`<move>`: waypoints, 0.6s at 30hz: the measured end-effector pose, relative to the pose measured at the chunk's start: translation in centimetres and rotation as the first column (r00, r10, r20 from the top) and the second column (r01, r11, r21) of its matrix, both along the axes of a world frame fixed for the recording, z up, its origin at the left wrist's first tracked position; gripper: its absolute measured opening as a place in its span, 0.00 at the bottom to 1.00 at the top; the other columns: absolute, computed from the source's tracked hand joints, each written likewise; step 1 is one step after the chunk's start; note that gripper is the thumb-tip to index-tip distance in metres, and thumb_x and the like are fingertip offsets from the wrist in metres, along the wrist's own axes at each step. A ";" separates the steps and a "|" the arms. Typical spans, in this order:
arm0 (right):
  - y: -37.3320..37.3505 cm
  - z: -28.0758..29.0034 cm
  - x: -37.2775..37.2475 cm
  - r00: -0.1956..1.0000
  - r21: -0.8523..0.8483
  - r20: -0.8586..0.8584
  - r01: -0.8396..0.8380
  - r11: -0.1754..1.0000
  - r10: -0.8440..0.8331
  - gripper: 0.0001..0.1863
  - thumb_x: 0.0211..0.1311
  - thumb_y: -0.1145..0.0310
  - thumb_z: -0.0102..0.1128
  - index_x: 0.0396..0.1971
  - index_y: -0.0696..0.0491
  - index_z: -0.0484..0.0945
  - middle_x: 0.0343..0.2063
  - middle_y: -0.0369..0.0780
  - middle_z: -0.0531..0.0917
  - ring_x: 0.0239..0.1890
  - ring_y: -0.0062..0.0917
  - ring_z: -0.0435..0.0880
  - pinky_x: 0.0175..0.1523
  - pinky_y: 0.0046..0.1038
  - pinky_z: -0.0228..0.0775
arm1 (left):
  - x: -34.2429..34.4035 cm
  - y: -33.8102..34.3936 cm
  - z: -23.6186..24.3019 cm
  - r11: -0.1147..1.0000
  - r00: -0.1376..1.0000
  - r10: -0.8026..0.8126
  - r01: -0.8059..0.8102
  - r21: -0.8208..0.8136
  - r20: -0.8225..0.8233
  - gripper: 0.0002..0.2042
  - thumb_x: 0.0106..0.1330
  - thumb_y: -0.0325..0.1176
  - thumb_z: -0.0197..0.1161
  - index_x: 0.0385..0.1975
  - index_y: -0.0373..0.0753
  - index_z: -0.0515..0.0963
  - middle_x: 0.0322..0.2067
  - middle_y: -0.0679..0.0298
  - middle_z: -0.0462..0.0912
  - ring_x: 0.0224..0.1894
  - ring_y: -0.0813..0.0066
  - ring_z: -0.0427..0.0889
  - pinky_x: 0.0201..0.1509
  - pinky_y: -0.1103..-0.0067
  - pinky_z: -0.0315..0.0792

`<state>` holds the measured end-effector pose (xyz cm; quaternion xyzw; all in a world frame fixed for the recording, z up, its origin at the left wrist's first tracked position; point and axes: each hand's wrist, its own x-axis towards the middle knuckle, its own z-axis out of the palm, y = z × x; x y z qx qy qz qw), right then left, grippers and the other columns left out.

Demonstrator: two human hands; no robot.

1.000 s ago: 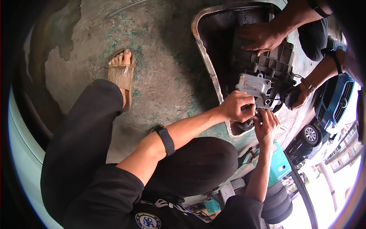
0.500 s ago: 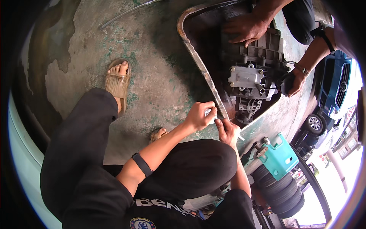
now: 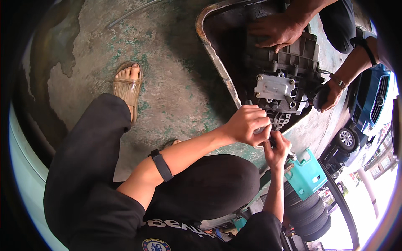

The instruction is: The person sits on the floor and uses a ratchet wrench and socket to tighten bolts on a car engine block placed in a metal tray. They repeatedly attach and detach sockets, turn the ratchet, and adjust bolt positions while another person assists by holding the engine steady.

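Note:
My left hand [image 3: 251, 124], fingers curled around a small part largely hidden by them, is at the near rim of a metal pan [image 3: 217, 62]. Just right of it, my right hand [image 3: 276, 148] is also closed on something I cannot make out. Both sit before the lower end of a grey cast-metal gearbox [image 3: 293, 58] with a bolted plate [image 3: 274, 88], lying in the pan. A co-worker's hand [image 3: 276, 31] rests on the gearbox's upper part; their other hand [image 3: 333, 96] grips a dark round part on its right side.
A turquoise metal piece [image 3: 305, 175] and stacked tyres [image 3: 310, 217] are at lower right. A blue car [image 3: 368, 104] stands beyond. My sandalled foot [image 3: 127, 88] is on the stained floor at left, near a thin grey rod [image 3: 132, 12]. A pale car body [image 3: 27, 154] edges the far left.
Both my hands drew back toward the lower left, off the gearbox, half a second ago and have since moved forward again. The co-worker's hands remain on the gearbox.

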<state>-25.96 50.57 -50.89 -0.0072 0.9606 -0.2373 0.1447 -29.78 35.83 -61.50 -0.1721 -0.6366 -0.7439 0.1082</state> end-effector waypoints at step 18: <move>-1.4 -3.1 2.2 0.793 -0.238 0.129 0.607 0.758 -0.595 0.15 0.68 0.63 0.62 0.36 0.62 0.78 0.20 0.27 0.72 0.20 0.10 0.61 0.25 0.17 0.50 | -4.5 3.4 -0.5 0.999 1.000 -0.004 0.003 -0.040 -0.020 0.11 0.49 0.30 0.68 0.13 0.40 0.71 0.14 0.66 0.67 0.17 0.66 0.72 0.23 0.73 0.65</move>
